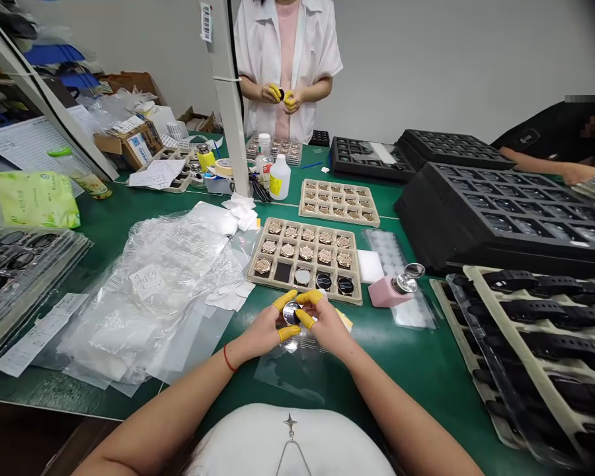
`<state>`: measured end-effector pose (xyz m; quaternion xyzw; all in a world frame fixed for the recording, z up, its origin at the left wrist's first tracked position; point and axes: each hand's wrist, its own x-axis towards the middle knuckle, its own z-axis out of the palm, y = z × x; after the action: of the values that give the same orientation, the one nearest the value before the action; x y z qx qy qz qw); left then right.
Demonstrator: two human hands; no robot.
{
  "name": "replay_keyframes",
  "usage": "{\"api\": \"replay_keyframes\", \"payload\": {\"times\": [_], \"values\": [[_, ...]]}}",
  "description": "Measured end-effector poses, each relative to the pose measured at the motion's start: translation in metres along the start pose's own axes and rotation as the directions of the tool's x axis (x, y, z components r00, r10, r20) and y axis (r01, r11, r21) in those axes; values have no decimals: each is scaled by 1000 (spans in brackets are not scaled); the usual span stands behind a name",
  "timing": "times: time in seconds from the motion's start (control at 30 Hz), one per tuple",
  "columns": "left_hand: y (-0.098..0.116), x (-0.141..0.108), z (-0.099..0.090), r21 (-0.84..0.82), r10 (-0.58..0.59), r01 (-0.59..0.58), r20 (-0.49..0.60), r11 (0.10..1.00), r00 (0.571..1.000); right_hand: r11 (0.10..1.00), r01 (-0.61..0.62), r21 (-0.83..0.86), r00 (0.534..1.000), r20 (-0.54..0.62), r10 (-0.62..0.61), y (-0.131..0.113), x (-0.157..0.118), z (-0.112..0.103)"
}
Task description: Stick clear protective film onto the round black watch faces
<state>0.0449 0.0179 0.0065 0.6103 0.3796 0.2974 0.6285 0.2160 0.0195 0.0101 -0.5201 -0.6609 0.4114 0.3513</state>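
Observation:
My left hand [260, 332] and my right hand [324, 324] hold a round silver watch part with a dark face [291, 313] between them, just above the green mat [416, 344]. Yellow finger cots cover my fingertips. The fingers partly hide the round part. Just beyond my hands lies a beige tray [305, 292] with rows of gold-rimmed watch cases and several dark or silver round pieces in its front row.
Crumpled clear plastic bags [153, 297] lie to my left. A pink dispenser bottle [394, 292] stands to my right, beside black-strapped watches in a beige rack [540, 330]. Black trays [506, 205] rise beyond. A co-worker's yellow-cotted hands [281, 96] work across the table.

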Motion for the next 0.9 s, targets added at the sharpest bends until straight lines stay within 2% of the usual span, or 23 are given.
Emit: {"api": "replay_keyframes", "payload": {"times": [0.1,0.2,0.3,0.4,0.47,0.57,0.63,0.7,0.77,0.9], "values": [[-1,0,0,82,-8,9,-18,997,1000,992,39,-116,999,14,-38,-6,-3,0],[-4,2,1,84,-16,19,-38,996,999,977,82,-197,997,21,-79,-11,-7,1],[-2,1,2,42,-4,5,-32,999,999,984,63,-164,997,62,-53,-10,-10,-7],[7,-4,2,-10,-39,39,27,999,999,985,3,-175,1000,20,0,-2,-11,-23],[14,-7,0,-13,-75,76,76,997,994,933,-52,-357,997,39,71,6,-14,-31],[21,-9,-1,-5,-103,104,90,995,991,744,-91,-662,987,42,158,14,-18,-33],[23,-8,0,-4,-116,117,68,993,991,652,-97,-752,994,-44,97,16,-16,-31],[21,-6,1,1,-127,127,52,992,991,608,-83,-790,993,-114,-13,16,-10,-29],[18,-5,1,10,-128,127,36,992,991,586,-37,-810,990,-111,-91,18,0,-29],[11,-3,0,31,-106,107,-21,994,994,550,53,-834,985,-47,-167,29,15,-33]]}}
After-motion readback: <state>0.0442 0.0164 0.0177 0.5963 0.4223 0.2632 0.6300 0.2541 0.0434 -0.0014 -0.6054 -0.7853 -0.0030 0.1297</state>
